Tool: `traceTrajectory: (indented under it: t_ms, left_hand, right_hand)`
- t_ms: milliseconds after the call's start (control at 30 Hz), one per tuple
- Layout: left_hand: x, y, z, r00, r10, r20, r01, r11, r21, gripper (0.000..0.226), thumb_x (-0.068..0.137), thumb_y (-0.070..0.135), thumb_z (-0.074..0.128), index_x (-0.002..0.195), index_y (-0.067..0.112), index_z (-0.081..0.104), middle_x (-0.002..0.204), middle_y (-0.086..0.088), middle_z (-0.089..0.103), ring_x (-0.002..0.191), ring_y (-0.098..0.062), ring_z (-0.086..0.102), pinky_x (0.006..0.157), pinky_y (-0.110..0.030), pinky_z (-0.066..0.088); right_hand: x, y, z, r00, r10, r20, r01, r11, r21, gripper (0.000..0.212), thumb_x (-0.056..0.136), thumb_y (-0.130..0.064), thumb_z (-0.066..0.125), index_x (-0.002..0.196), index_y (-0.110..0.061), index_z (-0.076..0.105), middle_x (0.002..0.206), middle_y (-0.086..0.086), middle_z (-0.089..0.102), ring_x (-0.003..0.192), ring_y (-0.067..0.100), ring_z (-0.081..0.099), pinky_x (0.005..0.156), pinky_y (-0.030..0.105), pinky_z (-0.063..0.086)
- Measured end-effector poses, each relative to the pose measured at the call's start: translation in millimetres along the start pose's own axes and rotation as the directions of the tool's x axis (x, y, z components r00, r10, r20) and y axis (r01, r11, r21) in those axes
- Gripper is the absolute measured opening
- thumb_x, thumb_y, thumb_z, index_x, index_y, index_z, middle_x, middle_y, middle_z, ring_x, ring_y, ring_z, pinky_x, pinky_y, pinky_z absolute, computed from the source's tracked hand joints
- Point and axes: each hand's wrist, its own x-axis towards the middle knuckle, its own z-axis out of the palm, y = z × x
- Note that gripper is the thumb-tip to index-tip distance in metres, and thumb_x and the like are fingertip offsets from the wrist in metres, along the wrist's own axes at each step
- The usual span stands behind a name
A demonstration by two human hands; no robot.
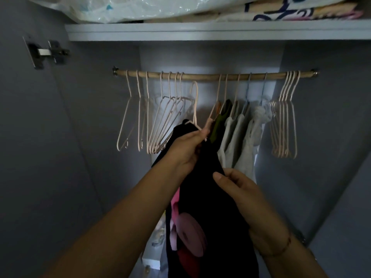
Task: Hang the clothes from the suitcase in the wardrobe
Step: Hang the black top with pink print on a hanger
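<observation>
**Black garment on hanger, held below the rod, not yet hooked**

The garment (212, 207) sits centre frame and drapes down to the bottom edge. It is soft, limp, dark cloth with a pink and red rounded print (188, 235) low on its left. It looks light and floppy and won't hold its shape, so it will likely slide off the hanger if tipped.

The left hand (186, 149) has its grip curled round the garment top where the hanger (196, 109) goes in. The right hand (241, 195) pinches a fold of cloth between thumb and fingers, lower right of centre.

The hanger is thin, stiff, pale pink wire, and its hook is free just below the rod (200, 75). It is best held at the neck to steer the hook, with the other hand steadying the cloth.

The rod looks like wood and runs across mid frame. Empty hangers (152, 125) hang at its left and more (285, 125) at its right. Hung clothes (239, 135), grey, white and olive, are right of centre. The smooth grey shelf (200, 31) at the top carries plastic-wrapped bedding (140, 9).
</observation>
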Motion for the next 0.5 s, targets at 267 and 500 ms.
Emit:
traceTrajectory:
  t_ms: [267,500]
  left_hand:
    - [44.2,4.3,6.4,1.000,-0.009,0.009,0.010,1.000,-0.014,0.019,0.092,0.019,0.058,0.102,0.008,0.069,0.104,-0.009,0.070,0.090,-0.018,0.067,0.077,-0.029,0.054]
    - [73.0,15.9,11.2,0.996,0.062,-0.062,-0.052,0.989,0.141,0.017,0.086,0.013,0.066,0.100,0.004,0.070,0.095,-0.014,0.071,0.087,-0.025,0.067,0.067,-0.027,0.055]
  right_hand:
    - [44.9,-8.9,9.2,0.993,-0.092,-0.071,0.103,0.977,0.184,0.009,0.089,-0.006,0.056,0.093,-0.004,0.064,0.089,0.016,0.071,0.082,0.027,0.065,0.078,0.037,0.052]
    - [90.2,-21.6,11.6,0.978,-0.157,-0.136,0.180,0.967,0.178,0.010,0.090,-0.006,0.056,0.093,-0.001,0.064,0.088,0.021,0.070,0.081,0.033,0.065,0.075,0.041,0.054]
